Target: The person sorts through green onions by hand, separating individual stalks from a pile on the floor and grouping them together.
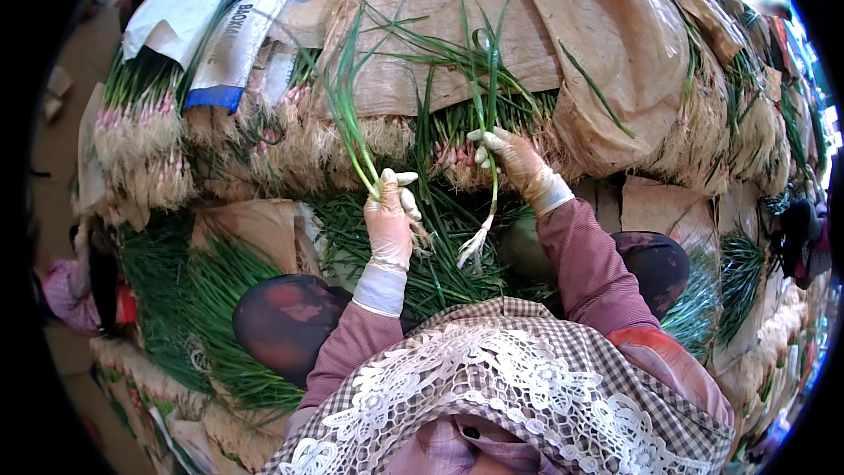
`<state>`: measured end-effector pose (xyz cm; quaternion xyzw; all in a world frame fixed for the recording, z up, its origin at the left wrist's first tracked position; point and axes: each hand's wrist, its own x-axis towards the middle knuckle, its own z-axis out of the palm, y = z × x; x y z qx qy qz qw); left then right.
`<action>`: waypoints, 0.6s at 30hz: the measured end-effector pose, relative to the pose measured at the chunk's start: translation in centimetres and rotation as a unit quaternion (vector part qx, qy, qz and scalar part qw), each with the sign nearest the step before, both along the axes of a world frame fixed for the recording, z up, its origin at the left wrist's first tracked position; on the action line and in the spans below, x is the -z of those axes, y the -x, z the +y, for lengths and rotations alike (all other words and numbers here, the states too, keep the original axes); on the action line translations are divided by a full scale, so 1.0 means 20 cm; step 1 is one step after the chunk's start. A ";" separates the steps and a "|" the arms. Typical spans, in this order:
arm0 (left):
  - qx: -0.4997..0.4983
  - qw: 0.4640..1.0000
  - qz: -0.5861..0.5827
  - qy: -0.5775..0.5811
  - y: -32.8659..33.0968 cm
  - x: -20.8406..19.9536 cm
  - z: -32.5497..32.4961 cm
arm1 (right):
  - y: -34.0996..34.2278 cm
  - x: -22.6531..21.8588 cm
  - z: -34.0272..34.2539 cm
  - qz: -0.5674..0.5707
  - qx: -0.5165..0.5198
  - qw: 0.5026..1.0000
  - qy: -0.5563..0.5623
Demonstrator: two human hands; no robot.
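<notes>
My left hand [389, 224], in a thin pale glove, is closed round the lower stems of a few spring onions [350, 114]. Their green leaves stand up and away from me, and some roots show below the fingers. With the fingertips of my gloved right hand [514, 158] I grip another spring onion [492, 192]. Its white root end [475, 246] hangs down toward me, while its long leaves reach over the brown sheet [519, 35]. Just beyond both hands lies a row of spring onions with pinkish bulbs [455, 154] and dry, stringy roots, partly covered by the sheet.
Loose green leaves [352, 237] lie between my knees. More heaps of greens [233, 308] sit at my left and right. A blue and white sack [237, 35] covers bundles at the far left. Other people [75, 290] show at the side edges.
</notes>
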<state>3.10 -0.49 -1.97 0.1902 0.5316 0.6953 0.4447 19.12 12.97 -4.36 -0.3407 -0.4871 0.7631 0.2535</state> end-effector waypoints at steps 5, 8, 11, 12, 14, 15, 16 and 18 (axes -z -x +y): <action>-0.043 0.995 0.076 -0.041 -0.02 -0.10 -0.01 | 0.08 0.02 -0.17 -0.419 -0.391 0.739 -0.354; -0.032 0.998 -0.008 -0.045 -0.03 -0.10 0.00 | 0.02 -0.05 -0.09 -0.443 -0.191 0.787 -0.385; 0.022 0.975 -0.222 0.025 -0.01 -0.04 0.02 | -0.13 -0.13 0.10 -0.445 0.160 0.794 -0.383; 0.059 0.964 -0.256 0.050 -0.01 0.02 0.04 | -0.20 -0.14 0.14 -0.520 0.147 0.731 -0.417; 0.111 0.947 -0.291 0.082 -0.04 0.08 0.03 | -0.27 -0.06 0.20 -0.583 0.111 0.639 -0.490; 0.122 0.952 -0.265 0.092 -0.06 0.06 0.02 | -0.28 -0.01 0.20 -0.587 0.084 0.611 -0.525; 0.124 0.961 -0.227 0.097 -0.08 0.03 0.01 | -0.23 -0.03 0.17 -0.519 0.118 0.659 -0.531; 0.152 0.970 -0.184 0.054 -0.05 0.06 -0.01 | -0.16 -0.19 0.09 -0.427 0.130 0.787 -0.426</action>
